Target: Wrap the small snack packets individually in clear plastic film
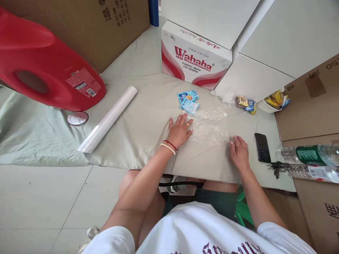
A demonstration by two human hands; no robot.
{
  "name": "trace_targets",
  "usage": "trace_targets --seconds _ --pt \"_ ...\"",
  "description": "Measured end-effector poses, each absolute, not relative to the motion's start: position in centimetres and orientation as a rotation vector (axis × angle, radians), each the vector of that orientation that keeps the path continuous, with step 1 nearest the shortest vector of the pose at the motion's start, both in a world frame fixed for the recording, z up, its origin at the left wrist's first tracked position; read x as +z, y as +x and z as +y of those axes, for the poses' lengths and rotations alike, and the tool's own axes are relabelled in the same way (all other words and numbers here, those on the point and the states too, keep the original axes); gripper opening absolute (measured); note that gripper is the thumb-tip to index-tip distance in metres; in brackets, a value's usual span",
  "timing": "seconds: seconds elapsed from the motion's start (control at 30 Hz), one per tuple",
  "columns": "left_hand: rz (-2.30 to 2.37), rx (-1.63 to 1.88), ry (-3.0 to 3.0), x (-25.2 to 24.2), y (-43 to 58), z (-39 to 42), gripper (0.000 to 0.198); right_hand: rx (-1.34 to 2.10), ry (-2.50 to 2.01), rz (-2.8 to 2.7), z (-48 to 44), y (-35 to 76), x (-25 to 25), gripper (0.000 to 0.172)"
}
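Lying crumpled on the pale cloth (150, 106): clear plastic film (209, 128), between the person's left hand (180, 130) and right hand (239, 151). Left: palm down, fingers splayed wide, grasping nothing; its inner side meets the film's left edge, though from where I stand I can't tell how firmly it presses. Right: loosely curved, thumb a little apart, no object held; rests just beside the film's right edge, touch unclear.

Just beyond the left fingertips, light-blue sachets (189, 105) overlap, near the film's top left. Snack packets (246, 103) sit farther right, by a white tub (267, 106) with more packets in it. Black phone (262, 147) right of the right hand, then two plastic bottles lying side by side, the upper one green-labelled (308, 155).

Back: Wahaha carton (195, 58). Off left: white roll (108, 120) laid diagonally, round disc (77, 118), big red jug (50, 67).
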State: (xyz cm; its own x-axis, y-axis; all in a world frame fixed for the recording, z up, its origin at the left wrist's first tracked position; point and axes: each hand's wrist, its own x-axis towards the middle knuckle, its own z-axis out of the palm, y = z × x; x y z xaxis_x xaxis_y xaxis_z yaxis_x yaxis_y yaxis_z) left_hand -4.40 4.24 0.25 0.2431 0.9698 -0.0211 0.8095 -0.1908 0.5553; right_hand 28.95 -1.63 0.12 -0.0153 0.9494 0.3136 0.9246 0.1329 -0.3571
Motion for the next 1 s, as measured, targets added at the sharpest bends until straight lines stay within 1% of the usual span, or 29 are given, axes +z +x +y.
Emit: trace_targets --seconds 0.07,0.17,0.23,0.3,0.33,0.37,0.4,0.5,0.53,0.57,0.67,0.73,0.83,0.9,1.0 --pt "1.603 0.530 2.073 0.3 -4.3 4.5 0.062 -0.019 -1.722 -1.902 -2.4 28.9 0.9 0.045" --pt "1.642 0.776 2.050 0.2 -3.7 4.4 0.085 -0.039 -1.500 -1.973 -2.3 26.0 2.7 0.028" --pt "1.740 0.913 1.964 0.1 -3.4 4.1 0.102 -0.014 -1.353 -2.053 -1.0 23.3 3.8 0.023" --pt "1.879 0.946 1.814 0.3 -3.2 3.8 0.112 0.014 -1.236 -2.130 1.1 20.7 4.2 0.022" --pt "1.943 0.921 1.731 0.5 -3.3 3.7 0.112 0.022 -1.196 -2.160 2.3 19.7 4.2 0.022" --pt "1.986 0.877 1.659 0.6 -3.4 3.6 0.106 0.030 -1.169 -2.189 3.6 18.7 4.0 0.023" --pt "2.002 0.829 1.606 0.9 -3.5 3.6 0.091 0.042 -1.151 -2.222 4.8 17.9 3.7 0.025" --pt "1.812 0.779 1.568 1.6 -4.1 3.8 0.028 0.127 -1.115 -2.383 7.9 16.2 2.5 0.031" --pt "1.676 0.819 1.548 1.9 -4.2 3.8 0.017 0.162 -1.111 -2.449 8.7 16.0 2.0 0.034" --pt "1.522 0.867 1.499 2.2 -4.3 3.9 0.013 0.193 -1.120 -2.506 9.2 15.9 1.4 0.039" --pt "1.176 0.913 1.188 3.0 -4.5 3.7 0.015 0.237 -1.262 -2.580 9.9 16.6 0.0 0.051" --pt "1.141 0.822 0.993 3.4 -4.5 3.4 0.021 0.245 -1.409 -2.560 9.8 17.4 -0.8 0.055" --pt "1.150 0.660 0.839 3.8 -4.5 2.8 0.039 0.249 -1.587 -2.497 9.0 18.6 -1.6 0.059" --pt "1.125 0.616 0.795 3.9 -4.4 2.4 0.048 0.242 -1.668 -2.436 8.6 19.2 -1.9 0.061" --pt "1.089 0.533 0.821 4.0 -4.4 1.8 0.049 0.231 -1.769 -2.334 8.3 19.6 -2.1 0.063"
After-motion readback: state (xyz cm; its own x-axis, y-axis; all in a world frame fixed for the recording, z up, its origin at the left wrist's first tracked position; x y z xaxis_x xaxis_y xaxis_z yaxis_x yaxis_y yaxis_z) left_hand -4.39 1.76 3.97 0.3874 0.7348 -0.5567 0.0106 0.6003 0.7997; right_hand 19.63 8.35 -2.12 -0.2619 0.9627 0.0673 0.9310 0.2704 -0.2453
